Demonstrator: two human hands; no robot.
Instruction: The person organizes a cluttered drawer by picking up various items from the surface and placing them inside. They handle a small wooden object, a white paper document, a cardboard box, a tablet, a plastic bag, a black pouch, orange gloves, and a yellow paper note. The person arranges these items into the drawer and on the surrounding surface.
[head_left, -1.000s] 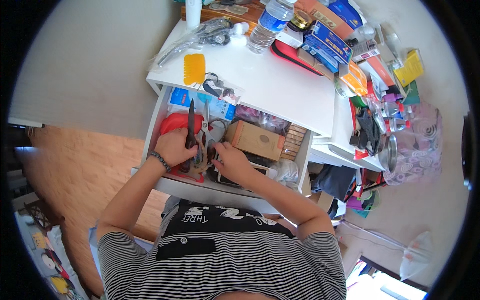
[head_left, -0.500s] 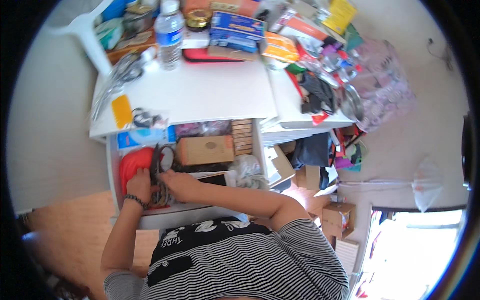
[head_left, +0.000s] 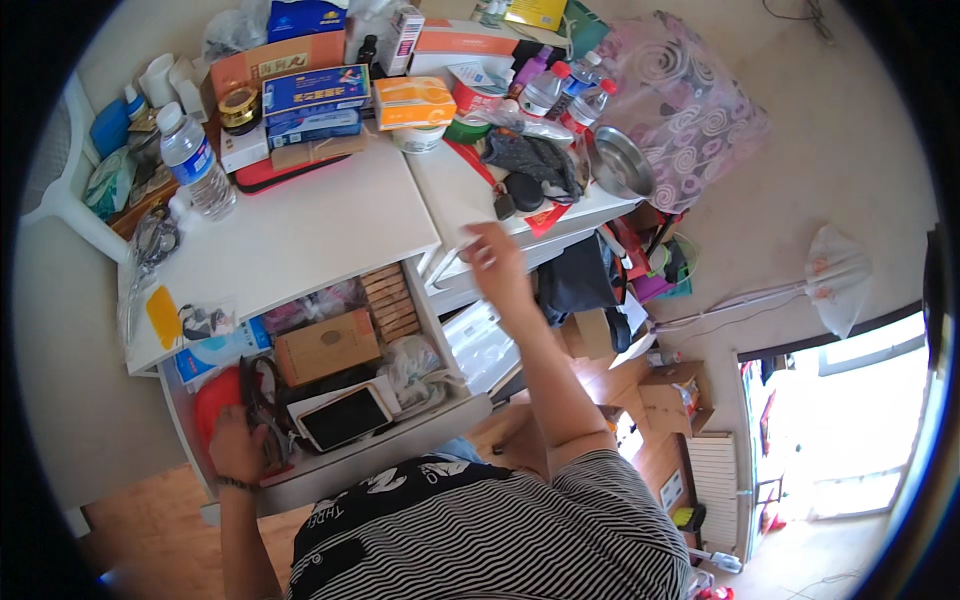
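My left hand (head_left: 238,443) rests inside the pulled-out white drawer (head_left: 380,435), its fingers lying against a red soft item (head_left: 215,400). Next to it is a dark coiled strap (head_left: 262,390), which looks like a belt; the hand covers part of that corner. A phone (head_left: 345,418) with a gold-white edge and black screen lies flat near the drawer's front. My right hand (head_left: 495,265) is raised beside the right-hand cabinet's edge, fingers loosely bent and apart, with nothing visible in it. A brown cardboard box (head_left: 328,346) sits behind the phone.
On the white top stand a water bottle (head_left: 197,165), blue boxes (head_left: 315,95) and a yellow comb-like piece (head_left: 163,317). The right cabinet bears a metal bowl (head_left: 622,163), several small bottles and a dark cloth (head_left: 535,160). Cardboard boxes (head_left: 672,398) stand on the floor at right.
My right hand has left the drawer and moved up and right, uncovering the phone. My left hand stays by the red item. The whole view has turned and shifted right.
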